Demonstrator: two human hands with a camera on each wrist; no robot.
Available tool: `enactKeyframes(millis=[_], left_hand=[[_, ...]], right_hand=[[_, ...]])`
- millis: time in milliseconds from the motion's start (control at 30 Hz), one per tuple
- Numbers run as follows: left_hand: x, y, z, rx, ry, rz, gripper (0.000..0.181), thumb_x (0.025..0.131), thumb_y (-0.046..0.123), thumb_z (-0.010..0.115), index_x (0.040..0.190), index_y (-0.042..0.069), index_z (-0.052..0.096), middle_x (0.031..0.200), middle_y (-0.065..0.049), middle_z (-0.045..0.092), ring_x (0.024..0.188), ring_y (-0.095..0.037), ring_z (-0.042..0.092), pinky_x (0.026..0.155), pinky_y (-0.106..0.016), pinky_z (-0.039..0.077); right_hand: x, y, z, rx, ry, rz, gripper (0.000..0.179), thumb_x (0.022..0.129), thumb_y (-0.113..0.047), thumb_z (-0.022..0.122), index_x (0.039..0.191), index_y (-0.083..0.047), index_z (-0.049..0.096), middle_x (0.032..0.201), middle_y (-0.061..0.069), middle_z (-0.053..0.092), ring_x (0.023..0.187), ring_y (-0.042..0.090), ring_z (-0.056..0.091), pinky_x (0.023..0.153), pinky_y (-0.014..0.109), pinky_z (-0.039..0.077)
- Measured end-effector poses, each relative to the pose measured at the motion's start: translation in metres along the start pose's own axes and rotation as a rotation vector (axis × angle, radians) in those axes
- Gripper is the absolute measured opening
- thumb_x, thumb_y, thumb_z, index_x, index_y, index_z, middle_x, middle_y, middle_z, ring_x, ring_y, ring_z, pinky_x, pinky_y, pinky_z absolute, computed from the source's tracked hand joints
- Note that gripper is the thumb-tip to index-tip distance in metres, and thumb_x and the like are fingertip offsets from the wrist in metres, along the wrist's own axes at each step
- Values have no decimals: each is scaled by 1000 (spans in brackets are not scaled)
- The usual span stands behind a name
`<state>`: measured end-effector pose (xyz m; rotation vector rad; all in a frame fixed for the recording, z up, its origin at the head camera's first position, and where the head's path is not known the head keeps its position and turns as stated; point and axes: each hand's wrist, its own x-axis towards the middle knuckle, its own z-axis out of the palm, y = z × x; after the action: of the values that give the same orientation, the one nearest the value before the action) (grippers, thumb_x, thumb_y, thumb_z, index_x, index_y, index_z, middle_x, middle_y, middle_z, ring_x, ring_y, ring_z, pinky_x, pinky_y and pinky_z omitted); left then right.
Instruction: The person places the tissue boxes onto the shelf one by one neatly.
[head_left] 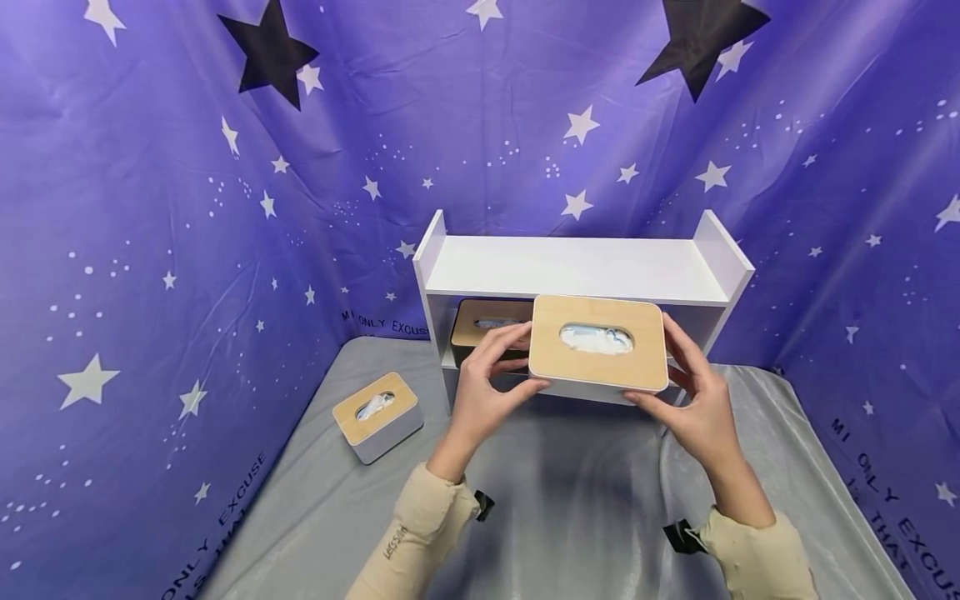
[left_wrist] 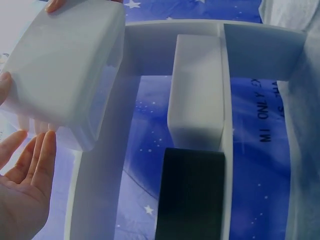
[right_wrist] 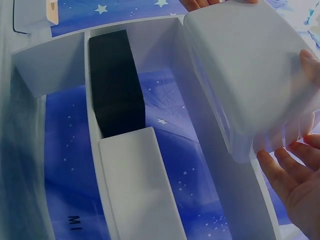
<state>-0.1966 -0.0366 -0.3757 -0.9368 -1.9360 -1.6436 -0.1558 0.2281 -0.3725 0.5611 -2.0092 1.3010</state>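
A tissue box (head_left: 598, 370) with a pale wood lid, an oval slot and white sides is held by both hands in front of the shelf unit. My left hand (head_left: 487, 392) grips its left end, thumb at the near lower edge. At the right end my right hand (head_left: 701, 408) grips it the same way. The wrist views show the underside of this white box (left_wrist: 60, 65) and fingertips along its side. Behind my left hand, a black tissue box (head_left: 480, 312) with a brown lid stands in the shelf. Beside it is a white box (left_wrist: 197, 90), hidden in the head view.
The white shelf unit (head_left: 570, 262) has a top board with raised side panels and a compartment below. Left of it, another wood-lidded tissue box (head_left: 390, 429) sits on the grey cloth (head_left: 570, 517). A purple curtain with stars (head_left: 480, 167) hangs close behind and at both sides.
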Motion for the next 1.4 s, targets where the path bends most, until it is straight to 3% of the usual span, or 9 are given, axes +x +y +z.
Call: enactKeyframes(millis=[267, 633, 867, 1033, 1233, 1400], left_hand=[[10, 5, -5, -15, 21, 12, 71, 75, -3, 84, 140, 2, 55, 134, -17, 58, 116, -29, 63, 92, -33, 61], [22, 6, -15, -20, 48, 45, 68, 77, -1, 83, 140, 3, 56, 133, -15, 60, 112, -26, 64, 89, -31, 62], [28, 8, -21, 0, 63, 60, 67, 79, -1, 81, 141, 5, 55, 136, -14, 58, 115, -27, 63, 93, -29, 60], [32, 10, -25, 27, 88, 66, 67, 81, 1, 81, 142, 6, 55, 136, -14, 59, 117, -27, 63, 94, -31, 59], [38, 11, -30, 54, 110, 68, 65, 81, 1, 80, 141, 4, 55, 136, -16, 60, 118, -28, 63, 94, -30, 59], [44, 12, -33, 40, 120, 65, 62, 82, 0, 79, 140, 1, 56, 136, -17, 60, 117, -29, 63, 95, -29, 59]], right_hand=[[13, -4, 3, 29, -5, -20, 108, 56, 25, 83, 151, -6, 42, 150, 6, 52, 131, 1, 53, 94, 6, 49], [30, -8, 8, 38, 0, -26, 108, 57, 24, 83, 151, -8, 42, 150, 7, 52, 130, 0, 54, 96, 7, 49], [41, -11, 14, 60, -4, -23, 105, 61, 21, 83, 152, -9, 41, 147, 6, 55, 121, -1, 59, 85, 6, 52], [49, -12, 20, 102, -10, -15, 104, 63, 22, 82, 153, -11, 40, 146, 7, 56, 116, 0, 61, 86, 8, 53], [58, -12, 24, 140, -19, -35, 101, 65, 19, 83, 153, -9, 40, 151, 14, 50, 125, 3, 58, 96, 10, 51], [66, -12, 28, 161, -44, -29, 99, 69, 18, 81, 154, -10, 38, 154, 16, 45, 116, 0, 62, 89, 11, 55]])
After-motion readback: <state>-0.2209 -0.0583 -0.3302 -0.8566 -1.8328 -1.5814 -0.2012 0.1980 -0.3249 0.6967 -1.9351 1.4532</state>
